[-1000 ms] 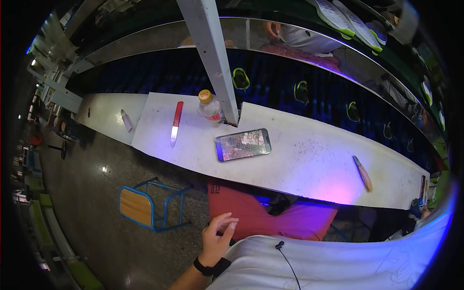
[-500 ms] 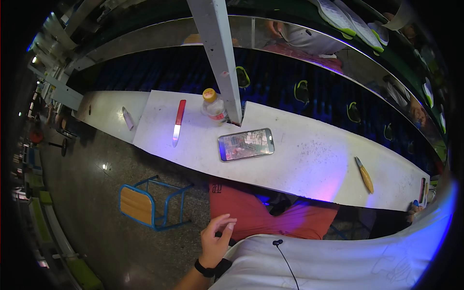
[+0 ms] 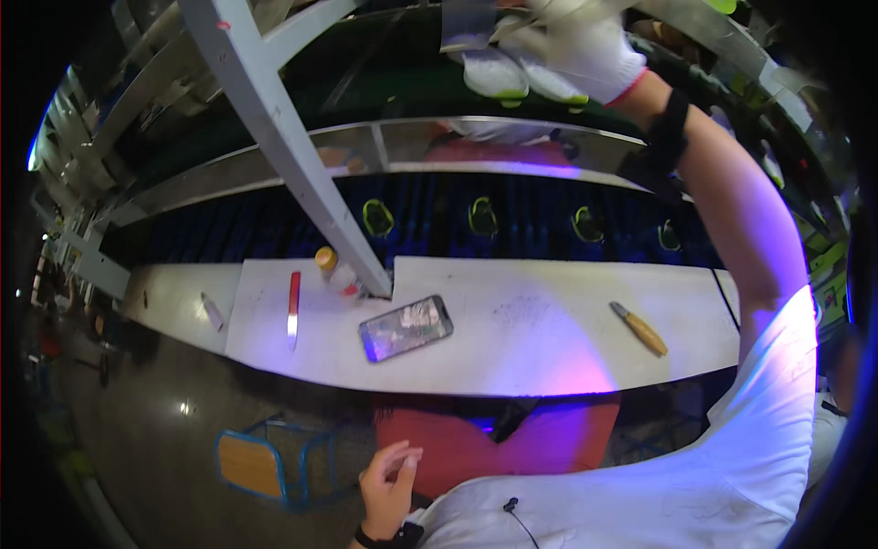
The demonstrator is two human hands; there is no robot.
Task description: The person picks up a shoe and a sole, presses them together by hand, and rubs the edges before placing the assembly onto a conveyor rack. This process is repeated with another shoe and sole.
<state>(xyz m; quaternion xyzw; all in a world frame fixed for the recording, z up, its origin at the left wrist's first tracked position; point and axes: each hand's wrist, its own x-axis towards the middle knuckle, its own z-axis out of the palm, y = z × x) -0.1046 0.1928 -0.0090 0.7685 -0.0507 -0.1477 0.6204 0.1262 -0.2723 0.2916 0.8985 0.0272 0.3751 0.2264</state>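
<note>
My right hand (image 3: 590, 46), in a white glove with a red cuff, reaches up to the far upper shelf. White shoe soles with green tips (image 3: 496, 75) lie right at its fingers. The glove is smeared and cut by the top edge, so whether it grips one does not show. My left hand (image 3: 388, 489) is bare and hangs at the lower middle beside my red trousers (image 3: 439, 444). Its fingers are loosely curled, with nothing held. On the white bench lie a phone (image 3: 406, 328), a red-handled knife (image 3: 294, 311) and a wooden-handled knife (image 3: 639, 328).
A grey metal post (image 3: 288, 146) rises from the white bench (image 3: 457, 366). At its foot stands a yellow-capped bottle (image 3: 339, 274). Beyond the bench, a dark roller conveyor carries several green-edged shoe pieces (image 3: 482, 218). A blue-framed stool (image 3: 251, 465) stands at lower left.
My right arm has come into view and stretched up to the soles. The bench and conveyor sit lower in the picture as my head has tilted up. My left hand stays loosely curled.
</note>
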